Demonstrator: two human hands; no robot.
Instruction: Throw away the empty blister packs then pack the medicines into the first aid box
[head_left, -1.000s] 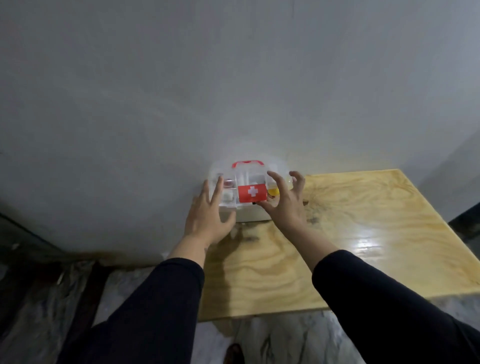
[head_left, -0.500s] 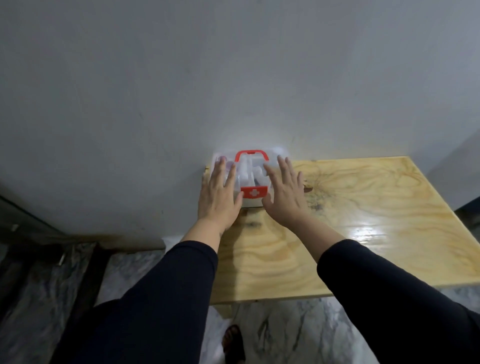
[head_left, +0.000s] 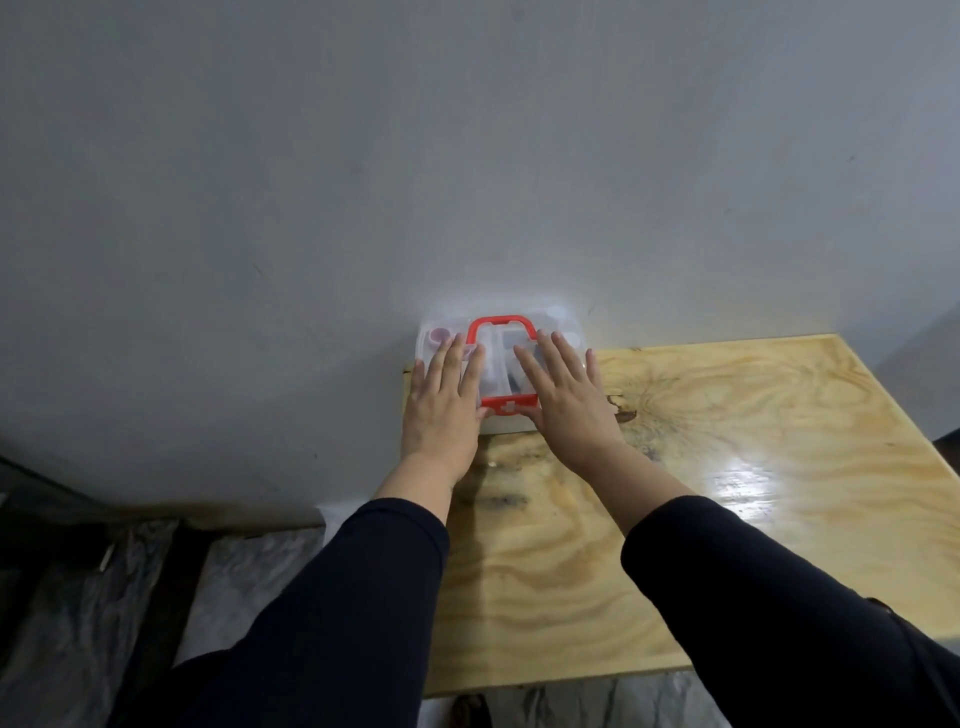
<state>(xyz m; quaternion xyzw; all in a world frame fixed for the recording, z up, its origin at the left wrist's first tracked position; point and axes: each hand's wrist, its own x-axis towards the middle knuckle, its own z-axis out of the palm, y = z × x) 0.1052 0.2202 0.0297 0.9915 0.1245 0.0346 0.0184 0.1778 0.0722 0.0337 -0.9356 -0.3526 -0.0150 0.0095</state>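
Plywood table (head_left: 727, 467) meets a grey wall (head_left: 467, 156); your left hand (head_left: 441, 410) and right hand (head_left: 569, 402) press spread, flat fingers (head_left: 556, 358) on the first aid box (head_left: 501, 332).

- My worktop (head_left: 727, 493) is pale plywood with swirling grain, dark stains and a bright glare patch on its glossy top.
- It stands pushed against a plain grey wall (head_left: 363, 182) that fills my upper view.
- Below me, the floor (head_left: 249, 577) looks like veined grey marble, dim at left.

Two bare hands, long dark navy sleeves (head_left: 363, 597) ending above the wrists, no rings or watch
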